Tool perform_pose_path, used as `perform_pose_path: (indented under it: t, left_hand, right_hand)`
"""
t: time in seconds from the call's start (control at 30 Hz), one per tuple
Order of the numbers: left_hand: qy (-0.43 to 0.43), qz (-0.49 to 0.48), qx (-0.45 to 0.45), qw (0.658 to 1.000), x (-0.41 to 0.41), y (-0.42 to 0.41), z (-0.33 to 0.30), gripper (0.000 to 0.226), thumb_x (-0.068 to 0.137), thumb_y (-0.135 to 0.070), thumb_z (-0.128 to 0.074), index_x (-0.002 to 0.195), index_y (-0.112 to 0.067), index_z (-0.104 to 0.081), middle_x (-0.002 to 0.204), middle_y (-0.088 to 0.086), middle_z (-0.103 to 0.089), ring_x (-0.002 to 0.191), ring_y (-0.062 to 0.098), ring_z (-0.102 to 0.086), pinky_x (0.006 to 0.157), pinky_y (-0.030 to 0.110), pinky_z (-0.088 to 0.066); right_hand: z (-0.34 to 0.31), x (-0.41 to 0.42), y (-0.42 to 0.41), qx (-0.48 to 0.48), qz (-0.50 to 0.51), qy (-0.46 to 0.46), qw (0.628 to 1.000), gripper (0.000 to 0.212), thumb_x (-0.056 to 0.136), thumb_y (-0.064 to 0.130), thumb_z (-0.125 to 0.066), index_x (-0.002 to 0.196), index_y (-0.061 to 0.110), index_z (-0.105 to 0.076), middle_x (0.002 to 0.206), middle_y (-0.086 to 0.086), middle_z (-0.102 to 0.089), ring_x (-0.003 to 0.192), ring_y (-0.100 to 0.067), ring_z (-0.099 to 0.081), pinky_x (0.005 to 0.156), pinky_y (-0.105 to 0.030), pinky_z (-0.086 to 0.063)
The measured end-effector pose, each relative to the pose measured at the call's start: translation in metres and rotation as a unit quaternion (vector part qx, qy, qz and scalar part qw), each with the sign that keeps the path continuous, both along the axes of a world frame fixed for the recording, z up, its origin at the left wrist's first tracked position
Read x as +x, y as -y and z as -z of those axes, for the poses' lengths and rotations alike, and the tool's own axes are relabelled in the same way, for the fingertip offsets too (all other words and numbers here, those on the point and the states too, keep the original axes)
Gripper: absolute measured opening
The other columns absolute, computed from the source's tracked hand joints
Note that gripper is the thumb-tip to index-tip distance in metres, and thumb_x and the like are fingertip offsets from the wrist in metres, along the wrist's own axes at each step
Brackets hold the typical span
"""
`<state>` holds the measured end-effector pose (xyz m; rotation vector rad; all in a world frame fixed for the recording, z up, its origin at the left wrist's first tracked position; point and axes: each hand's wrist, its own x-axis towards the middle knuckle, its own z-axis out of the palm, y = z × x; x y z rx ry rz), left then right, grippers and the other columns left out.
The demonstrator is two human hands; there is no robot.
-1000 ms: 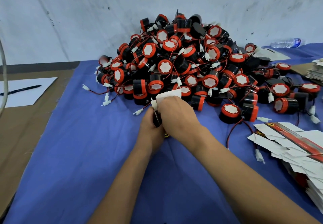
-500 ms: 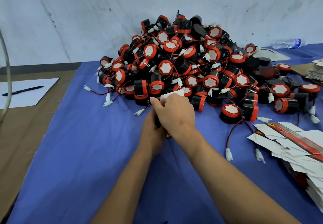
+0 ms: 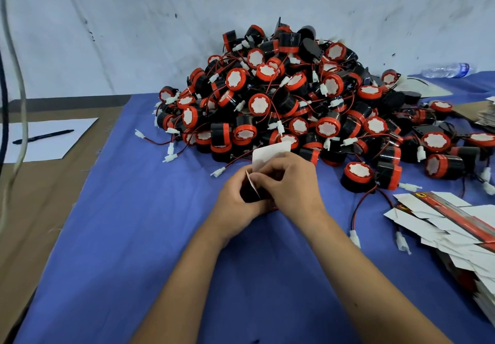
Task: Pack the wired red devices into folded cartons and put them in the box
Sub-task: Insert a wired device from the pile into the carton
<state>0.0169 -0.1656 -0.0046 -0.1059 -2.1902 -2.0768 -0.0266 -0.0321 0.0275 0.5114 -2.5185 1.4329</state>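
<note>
Now right-hand fingers (image 3: pixel 265 180) have shifted from top flap to pinching carton (image 3: pixel 270 153) side flap.

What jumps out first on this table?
A big heap of red devices, tangled in wires, rises against the far wall. Just before it, the left hand and right hand hold a small carton. A stack of flat cartons lies at the right.
</note>
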Motion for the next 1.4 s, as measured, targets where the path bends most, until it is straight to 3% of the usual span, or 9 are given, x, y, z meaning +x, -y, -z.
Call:
perform_pose_path:
  t: [0.2, 0.37, 0.5, 0.7, 0.87, 0.97, 1.13, 1.27, 1.4]
  left_hand:
    - [0.008, 0.015, 0.005, 1.000, -0.001, 0.002, 0.002, 0.057, 0.083, 0.005, -0.081, 0.132, -0.016, -0.061, 0.119, 0.000, -0.075, 0.110, 0.016, -0.073, 0.088, 0.029, -0.060]
    - [0.014, 0.010, -0.013, 1.000, -0.004, 0.003, 0.004, 0.051, 0.083, 0.012, -0.076, 0.125, -0.015, -0.064, 0.114, 0.001, -0.076, 0.106, 0.018, -0.074, 0.085, 0.030, -0.060]
    - [0.014, 0.028, -0.007, 1.000, -0.003, 0.007, 0.004, 0.052, 0.083, 0.009, -0.078, 0.126, -0.016, -0.063, 0.116, -0.001, -0.076, 0.109, 0.017, -0.073, 0.087, 0.027, -0.059]
    - [0.013, 0.037, -0.012, 0.999, -0.003, 0.009, 0.002, 0.053, 0.082, 0.005, -0.081, 0.123, -0.023, -0.065, 0.119, -0.003, -0.075, 0.112, 0.015, -0.071, 0.087, 0.027, -0.058]
    - [0.016, 0.028, 0.021, 0.999, 0.000, 0.025, -0.001, 0.055, 0.069, 0.000, -0.076, 0.116, -0.027, -0.072, 0.113, 0.000, -0.077, 0.108, 0.016, -0.072, 0.084, 0.025, -0.058]
    - [0.016, 0.030, 0.058, 0.998, -0.002, 0.025, -0.006, 0.069, 0.063, 0.004, -0.059, 0.129, -0.016, -0.068, 0.124, 0.014, -0.072, 0.120, 0.034, -0.066, 0.096, 0.044, -0.056]
    - [0.059, 0.019, 0.298, 0.953, -0.003, 0.014, -0.008, 0.055, 0.093, -0.005, -0.034, 0.143, 0.000, -0.056, 0.139, 0.025, -0.062, 0.133, 0.044, -0.056, 0.109, 0.051, -0.048]
    - [0.061, -0.044, 0.236, 0.969, -0.005, 0.005, -0.002, 0.038, 0.106, 0.000, -0.037, 0.136, 0.001, -0.060, 0.131, 0.026, -0.067, 0.127, 0.044, -0.061, 0.112, 0.055, -0.046]
    - [0.028, -0.112, 0.090, 0.989, -0.003, 0.002, -0.001, 0.035, 0.101, 0.005, -0.054, 0.124, -0.016, -0.068, 0.115, 0.004, -0.077, 0.113, 0.024, -0.072, 0.093, 0.036, -0.059]
  right_hand:
    - [-0.011, 0.006, -0.014, 0.126, -0.102, -0.050, 0.985, 0.016, 0.093, 0.011, -0.071, 0.096, 0.021, -0.083, 0.095, 0.005, -0.077, 0.090, -0.009, -0.066, 0.083, -0.026, -0.054]
    - [-0.025, 0.006, -0.011, 0.273, -0.115, -0.102, 0.950, 0.022, 0.088, 0.002, -0.062, 0.079, 0.013, -0.079, 0.082, -0.003, -0.069, 0.081, -0.021, -0.057, 0.076, -0.040, -0.052]
    - [-0.031, -0.001, -0.017, 0.332, -0.187, -0.088, 0.920, 0.021, 0.095, 0.008, -0.060, 0.090, 0.015, -0.079, 0.109, 0.007, -0.056, 0.108, -0.014, -0.043, 0.092, -0.020, -0.036]
    - [-0.030, 0.000, -0.029, 0.427, -0.246, -0.033, 0.870, 0.025, 0.102, 0.026, -0.052, 0.097, 0.027, -0.076, 0.114, 0.011, -0.036, 0.110, -0.018, -0.031, 0.105, -0.034, -0.034]
    - [-0.008, 0.003, -0.032, -0.003, -0.015, -0.233, 0.972, 0.013, 0.097, 0.012, -0.063, 0.100, 0.016, -0.075, 0.098, 0.005, -0.065, 0.094, -0.013, -0.059, 0.079, -0.025, -0.048]
    - [0.006, -0.005, -0.026, -0.169, 0.106, -0.028, 0.980, 0.014, 0.103, 0.023, -0.056, 0.104, 0.024, -0.070, 0.091, 0.011, -0.069, 0.082, -0.009, -0.064, 0.069, -0.031, -0.051]
    - [0.029, -0.010, -0.015, -0.172, -0.019, 0.128, 0.977, 0.016, 0.100, 0.035, -0.065, 0.097, 0.023, -0.076, 0.090, 0.008, -0.077, 0.087, -0.013, -0.073, 0.073, -0.041, -0.061]
    - [0.036, -0.014, -0.019, -0.183, -0.070, 0.116, 0.974, 0.017, 0.095, 0.022, -0.072, 0.112, 0.027, -0.074, 0.101, 0.007, -0.077, 0.092, -0.018, -0.075, 0.084, -0.048, -0.062]
    - [0.036, -0.014, -0.023, -0.169, -0.133, 0.114, 0.970, 0.031, 0.098, 0.013, -0.069, 0.122, 0.032, -0.071, 0.105, -0.001, -0.077, 0.085, -0.040, -0.068, 0.083, -0.058, -0.059]
